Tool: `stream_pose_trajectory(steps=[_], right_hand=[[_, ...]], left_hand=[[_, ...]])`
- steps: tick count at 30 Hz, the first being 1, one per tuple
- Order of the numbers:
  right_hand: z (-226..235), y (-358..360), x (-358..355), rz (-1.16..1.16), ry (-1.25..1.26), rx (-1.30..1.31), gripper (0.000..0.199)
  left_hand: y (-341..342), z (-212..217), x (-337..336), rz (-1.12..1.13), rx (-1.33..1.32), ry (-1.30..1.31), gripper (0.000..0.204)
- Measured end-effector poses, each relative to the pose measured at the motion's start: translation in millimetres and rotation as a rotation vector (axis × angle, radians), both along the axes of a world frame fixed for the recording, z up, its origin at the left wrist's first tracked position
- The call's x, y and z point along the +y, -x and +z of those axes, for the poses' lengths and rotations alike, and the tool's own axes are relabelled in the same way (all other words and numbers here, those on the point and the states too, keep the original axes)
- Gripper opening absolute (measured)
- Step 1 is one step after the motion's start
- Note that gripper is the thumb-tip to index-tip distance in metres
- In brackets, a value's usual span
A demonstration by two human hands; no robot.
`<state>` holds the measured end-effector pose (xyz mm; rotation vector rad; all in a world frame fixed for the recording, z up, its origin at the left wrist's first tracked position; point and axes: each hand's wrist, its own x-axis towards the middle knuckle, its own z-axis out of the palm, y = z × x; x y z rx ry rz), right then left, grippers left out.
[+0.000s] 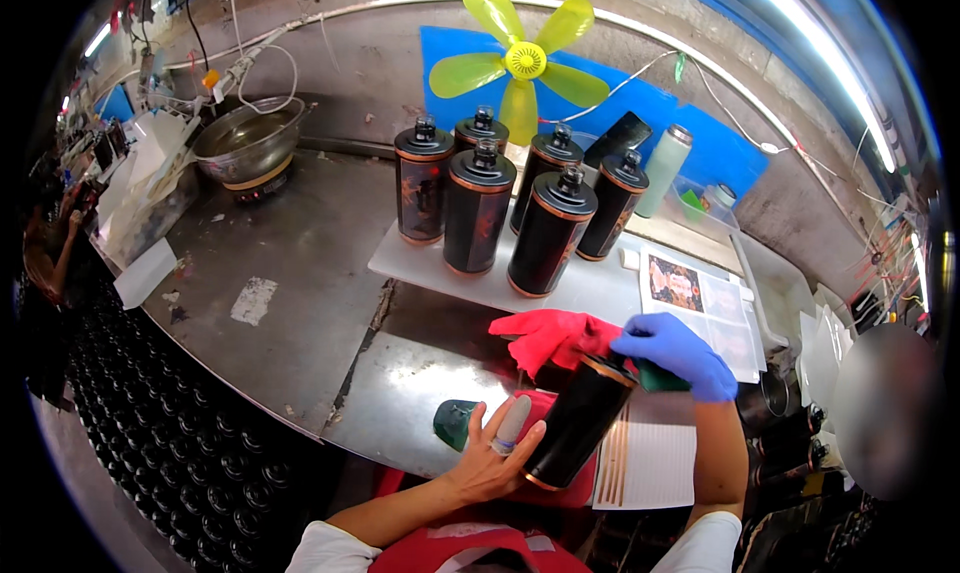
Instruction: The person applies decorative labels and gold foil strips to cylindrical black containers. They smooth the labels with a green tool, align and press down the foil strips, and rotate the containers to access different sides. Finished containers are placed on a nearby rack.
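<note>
A black cylindrical bottle (580,425) with a copper-coloured rim tilts in front of me, its top leaning to the right. My left hand (497,453) is bare but for a pale finger cot and touches its lower left side with curved fingers. My right hand (680,353), in a blue glove, closes round the bottle's top, hiding the neck. Beneath that hand shows a dark green piece (662,376). Another dark green piece (454,423) lies left of the bottle. A pinkish-red cloth (550,335) is bunched just behind it.
Several black bottles (550,235) stand on a white board (400,258) beneath a yellow-green fan (525,61). A metal bowl (250,138) stands at the back left. Thin copper-coloured strips (615,458) lie on lined paper (665,463) at right. Densely packed black bottles (190,473) fill the lower left.
</note>
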<state>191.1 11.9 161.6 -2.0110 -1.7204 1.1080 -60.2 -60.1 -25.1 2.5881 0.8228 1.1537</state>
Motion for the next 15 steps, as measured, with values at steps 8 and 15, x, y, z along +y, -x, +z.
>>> stream_pose_trajectory(steps=[8, 15], right_hand=[[69.1, 29.1, -71.7, -0.146, -0.591, -0.102, 0.016], [102.2, 5.8, -1.8, -0.259, -1.072, -0.433, 0.021]], left_hand=[[-6.6, 30.1, 15.5, 0.001, -0.139, -0.019, 0.068], [37.3, 34.7, 21.7, 0.151, -0.202, 0.01, 0.068]])
